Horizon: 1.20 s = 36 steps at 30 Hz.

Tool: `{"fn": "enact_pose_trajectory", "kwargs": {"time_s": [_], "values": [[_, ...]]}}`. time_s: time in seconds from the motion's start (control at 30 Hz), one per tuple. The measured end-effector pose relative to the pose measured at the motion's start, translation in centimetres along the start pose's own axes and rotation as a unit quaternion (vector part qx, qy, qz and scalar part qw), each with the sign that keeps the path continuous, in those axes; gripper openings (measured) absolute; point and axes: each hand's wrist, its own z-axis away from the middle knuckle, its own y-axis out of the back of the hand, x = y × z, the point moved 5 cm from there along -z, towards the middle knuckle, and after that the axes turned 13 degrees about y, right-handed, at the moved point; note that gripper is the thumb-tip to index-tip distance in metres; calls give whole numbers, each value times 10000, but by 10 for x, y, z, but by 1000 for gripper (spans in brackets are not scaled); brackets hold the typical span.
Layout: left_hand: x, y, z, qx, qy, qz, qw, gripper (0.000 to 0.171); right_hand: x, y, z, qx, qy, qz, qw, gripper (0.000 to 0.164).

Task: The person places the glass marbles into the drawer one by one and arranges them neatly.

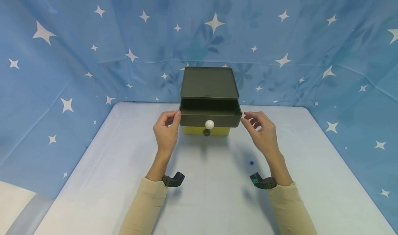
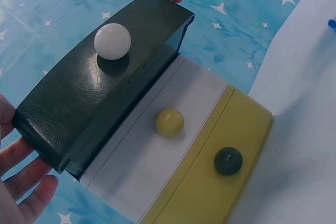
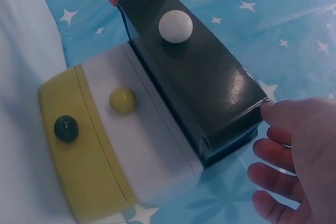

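Observation:
A small chest of drawers [image 1: 209,83] with a dark green top stands at the back of the table. Its top drawer [image 1: 196,120], dark green with a white knob [image 1: 209,124], is pulled out, and the part of its inside that shows looks bare. My left hand [image 1: 166,129] touches the drawer's left front corner, thumb at the front edge. At the opposite front corner my right hand [image 1: 262,129] rests its thumb tip, with the other fingers loosely bent beside it. Below sit a white drawer [image 2: 131,156] with a yellow knob [image 2: 169,123] and a yellow drawer [image 2: 247,129] with a dark green knob [image 2: 228,161].
A white cloth [image 1: 203,193] covers the table. On it, near the right forearm, lies a tiny blue object [image 1: 252,163]. Blue star-patterned curtains [image 1: 149,38] hang behind the table and along both sides.

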Motion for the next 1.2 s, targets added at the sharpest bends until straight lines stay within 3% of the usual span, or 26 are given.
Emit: {"fn": "enact_pose_trajectory", "kwargs": {"time_s": [0.47, 0.83, 1.2], "values": [[-2, 0, -1, -5, -49, 61, 10000, 12, 7, -1, 7, -327, 43, 136, 9994, 25], [-2, 0, -1, -19, -31, 55, 10000, 12, 16, -8, 21, -998, -374, 303, 9938, 27], [-1, 0, -1, 8, 33, 35, 10000, 12, 20, -8, 27, -1257, -324, 381, 9908, 28]]}}
